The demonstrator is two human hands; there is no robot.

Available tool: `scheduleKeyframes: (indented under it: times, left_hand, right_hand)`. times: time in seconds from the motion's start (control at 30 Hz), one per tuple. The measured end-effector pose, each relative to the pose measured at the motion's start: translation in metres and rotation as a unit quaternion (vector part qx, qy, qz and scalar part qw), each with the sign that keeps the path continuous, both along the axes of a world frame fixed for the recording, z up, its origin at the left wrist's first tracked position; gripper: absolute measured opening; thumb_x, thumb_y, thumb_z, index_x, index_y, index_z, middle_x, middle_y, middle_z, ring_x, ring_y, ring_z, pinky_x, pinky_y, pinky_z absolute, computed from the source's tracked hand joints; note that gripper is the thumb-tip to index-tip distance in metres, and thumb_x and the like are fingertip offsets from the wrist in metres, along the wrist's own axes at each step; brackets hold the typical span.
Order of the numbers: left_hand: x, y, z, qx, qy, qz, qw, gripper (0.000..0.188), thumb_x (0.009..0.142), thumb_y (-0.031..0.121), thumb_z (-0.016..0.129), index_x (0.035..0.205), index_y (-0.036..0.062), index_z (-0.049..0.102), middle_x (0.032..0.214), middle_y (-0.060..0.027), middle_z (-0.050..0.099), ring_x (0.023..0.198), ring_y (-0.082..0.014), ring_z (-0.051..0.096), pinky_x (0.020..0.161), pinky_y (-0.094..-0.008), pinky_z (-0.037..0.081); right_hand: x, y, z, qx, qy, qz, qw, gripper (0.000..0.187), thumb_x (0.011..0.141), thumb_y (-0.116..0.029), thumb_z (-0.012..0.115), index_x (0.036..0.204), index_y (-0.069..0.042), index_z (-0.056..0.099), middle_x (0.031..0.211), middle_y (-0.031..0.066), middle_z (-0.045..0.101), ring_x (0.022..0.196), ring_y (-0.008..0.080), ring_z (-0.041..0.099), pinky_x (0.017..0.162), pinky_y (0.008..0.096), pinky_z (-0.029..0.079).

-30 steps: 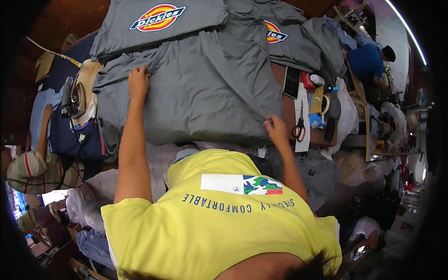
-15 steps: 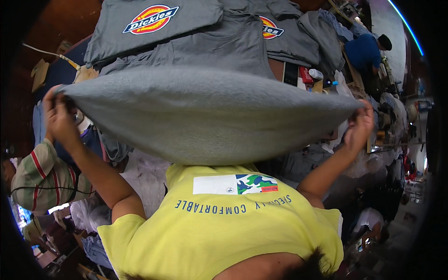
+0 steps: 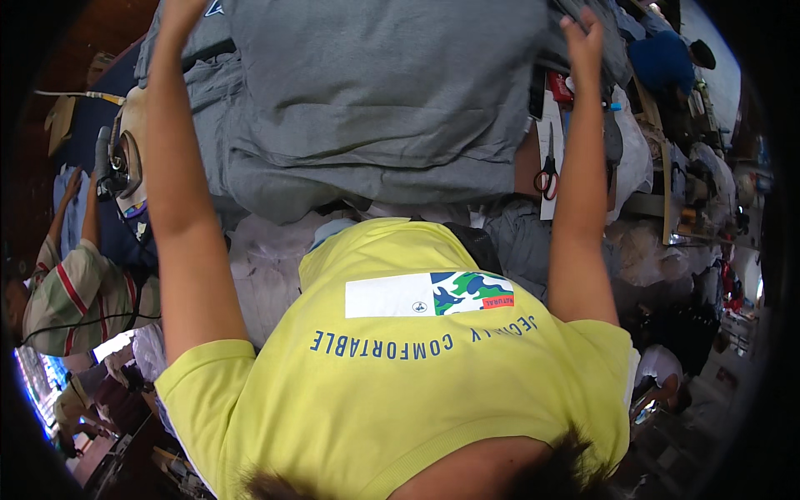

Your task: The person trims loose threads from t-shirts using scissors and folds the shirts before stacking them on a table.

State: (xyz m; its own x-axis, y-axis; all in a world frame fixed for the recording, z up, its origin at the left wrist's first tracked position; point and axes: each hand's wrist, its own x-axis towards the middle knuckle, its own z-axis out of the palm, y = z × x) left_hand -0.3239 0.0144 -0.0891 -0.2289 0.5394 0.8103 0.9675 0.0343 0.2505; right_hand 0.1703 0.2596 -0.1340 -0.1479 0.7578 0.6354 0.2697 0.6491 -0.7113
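grey garment: matt woven cloth, soft, creased
yellow shirt: matt knit cloth, smooth
scissors: shiny metal blades, glossy red plastic handles
iron: glossy plastic and metal

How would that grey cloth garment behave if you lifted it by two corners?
The grey cloth garment would probably flop and sag: it already lies in soft folds and drapes over the edge. It looks fairly light for its spread. The left hand and right hand at its far edge suggest that one grip would let it bunch.
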Motion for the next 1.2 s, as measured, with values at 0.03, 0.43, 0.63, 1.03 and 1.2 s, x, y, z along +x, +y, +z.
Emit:
scheduleKeyframes:
  times: [0.03,0.43,0.63,1.03,1.2]
  left_hand:
    - [-0.013,-0.002,-0.035,-0.034,-0.003,-0.053,0.998,0.057,0.073,0.032,0.066,0.119,0.0030,0.047,0.116,-0.0145,0.051,0.110,-0.0248,0.046,0.092,-0.0326,0.034]
    - [0.098,-0.186,-0.217,-0.278,-0.337,0.272,0.858,0.047,0.075,0.038,0.064,0.104,0.0023,0.055,0.087,-0.0156,0.059,0.086,-0.0279,0.056,0.077,-0.0360,0.042]
    - [0.071,-0.196,-0.221,-0.042,-0.555,0.221,0.801,0.031,0.083,0.026,0.057,0.098,-0.0001,0.050,0.079,-0.0092,0.058,0.053,-0.0153,0.057,0.046,-0.0227,0.044]
    - [0.095,-0.208,-0.201,-0.057,-0.697,0.139,0.702,0.047,0.078,0.024,0.065,0.113,0.0033,0.041,0.080,-0.0032,0.055,0.068,-0.0108,0.054,0.056,-0.0210,0.040]
    - [0.091,-0.207,-0.191,-0.170,-0.685,0.202,0.679,0.057,0.076,0.032,0.066,0.115,0.0021,0.038,0.075,-0.0038,0.055,0.062,-0.0113,0.055,0.052,-0.0205,0.040]
  right_hand:
    - [0.017,-0.005,-0.028,0.003,-0.102,-0.030,0.994,0.038,0.077,-0.018,0.063,0.109,-0.001,0.052,0.103,0.0098,0.055,0.094,0.0179,0.053,0.079,0.0261,0.042]
    - [0.101,-0.181,-0.190,-0.295,-0.158,-0.102,0.937,0.036,0.072,-0.024,0.069,0.096,-0.001,0.056,0.067,0.0015,0.053,0.058,0.0097,0.049,0.055,0.0240,0.041]
    - [0.121,-0.157,-0.205,-0.364,-0.129,-0.079,0.919,0.027,0.071,-0.017,0.069,0.090,-0.002,0.057,0.065,0.0000,0.052,0.058,0.0084,0.049,0.053,0.0224,0.040]
    - [0.131,-0.184,-0.174,-0.339,-0.107,0.023,0.934,0.052,0.061,0.011,0.061,0.108,-0.008,0.050,0.099,0.0076,0.047,0.071,0.0117,0.051,0.065,0.0223,0.045]
    - [0.119,-0.185,-0.169,-0.300,-0.142,-0.005,0.943,0.047,0.061,0.006,0.065,0.105,-0.007,0.053,0.098,0.0086,0.047,0.069,0.0124,0.052,0.063,0.0228,0.046]
